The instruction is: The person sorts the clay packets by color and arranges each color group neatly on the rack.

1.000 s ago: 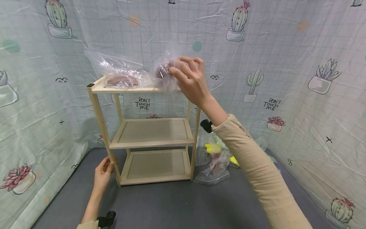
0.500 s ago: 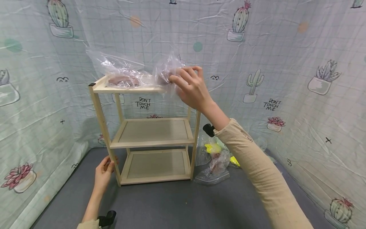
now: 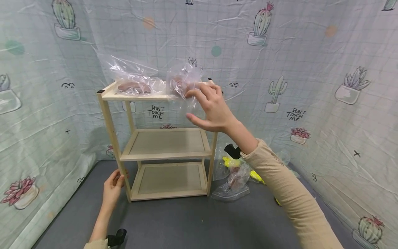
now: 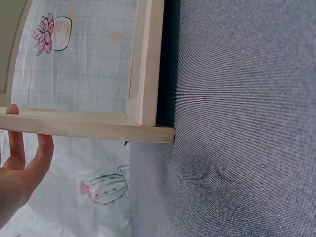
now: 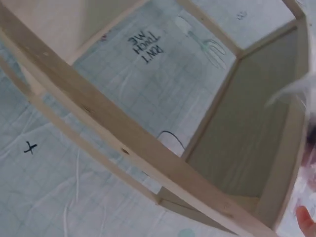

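Observation:
A clear plastic bag with a reddish-brown item inside rests on the right part of the wooden rack's top shelf. My right hand is at that bag's right side, its fingertips against the plastic and its thumb spread away below. In the right wrist view only the thumb shows at the lower right edge. My left hand holds the rack's front left post low down. The left wrist view shows the left hand's fingers on either side of the post.
Another clear bag with a flat brownish item lies on the left of the top shelf. On the grey table, right of the rack, lie several clear bags, some with yellow contents. A cactus-print curtain surrounds the table.
My right hand has lowered the bag onto the top shelf. Its thumb has come off the plastic and spread downward. The left hand stays on the post.

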Demonstrator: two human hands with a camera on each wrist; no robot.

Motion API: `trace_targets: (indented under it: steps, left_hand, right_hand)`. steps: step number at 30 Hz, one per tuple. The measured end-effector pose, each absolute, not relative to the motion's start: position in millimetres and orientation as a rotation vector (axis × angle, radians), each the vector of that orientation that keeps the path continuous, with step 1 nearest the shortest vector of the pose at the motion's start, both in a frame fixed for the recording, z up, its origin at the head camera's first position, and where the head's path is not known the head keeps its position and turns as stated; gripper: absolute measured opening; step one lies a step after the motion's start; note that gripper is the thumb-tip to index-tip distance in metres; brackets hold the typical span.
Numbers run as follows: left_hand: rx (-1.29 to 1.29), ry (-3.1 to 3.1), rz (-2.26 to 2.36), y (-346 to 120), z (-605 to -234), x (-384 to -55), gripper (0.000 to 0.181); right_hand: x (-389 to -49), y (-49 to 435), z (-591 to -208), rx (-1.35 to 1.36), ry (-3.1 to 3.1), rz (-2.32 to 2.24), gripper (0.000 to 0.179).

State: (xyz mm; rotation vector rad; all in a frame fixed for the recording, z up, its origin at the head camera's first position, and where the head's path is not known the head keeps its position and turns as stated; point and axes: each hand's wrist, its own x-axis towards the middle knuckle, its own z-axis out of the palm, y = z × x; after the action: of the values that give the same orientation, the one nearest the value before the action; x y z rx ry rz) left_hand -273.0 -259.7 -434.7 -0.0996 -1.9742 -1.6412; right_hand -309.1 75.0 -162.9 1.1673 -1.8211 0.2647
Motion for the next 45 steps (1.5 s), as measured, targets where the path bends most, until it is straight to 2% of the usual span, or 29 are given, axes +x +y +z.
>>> trace_targets:
  steps: [4, 11, 18, 26, 34, 40, 45]
  left_hand:
    - [-0.104, -1.959, -1.653, -259, -436, -273, 0.028]
    - [-0.099, -1.959, -1.656, -258, -436, -274, 0.033]
    - [-0.155, -1.919, -1.688, -259, -435, -273, 0.022]
    - [-0.173, -1.955, -1.668, -261, -437, -271, 0.024]
    - [-0.114, -1.982, -1.644, -260, -437, -272, 0.025]
    - [-0.067, -2.022, -1.581, -260, -436, -272, 0.025]
    - [-0.091, -2.010, -1.590, -260, -436, -271, 0.027]
  right_hand:
    - [-312, 67, -170, 1.039, -1.748, 0.127, 0.052]
    - [-315, 65, -164, 1.044, -1.658, 0.144, 0.038]
    - [-311, 63, -147, 1.090, -1.655, 0.136, 0.032]
    - [-311, 58, -137, 1.071, -1.603, 0.230, 0.025]
    - [-327, 54, -122, 1.050, -1.526, 0.194, 0.023]
    - [-334, 53, -131, 1.070, -1.501, 0.160, 0.018]
    - [-334, 54, -142, 1.103, -1.496, 0.191, 0.023]
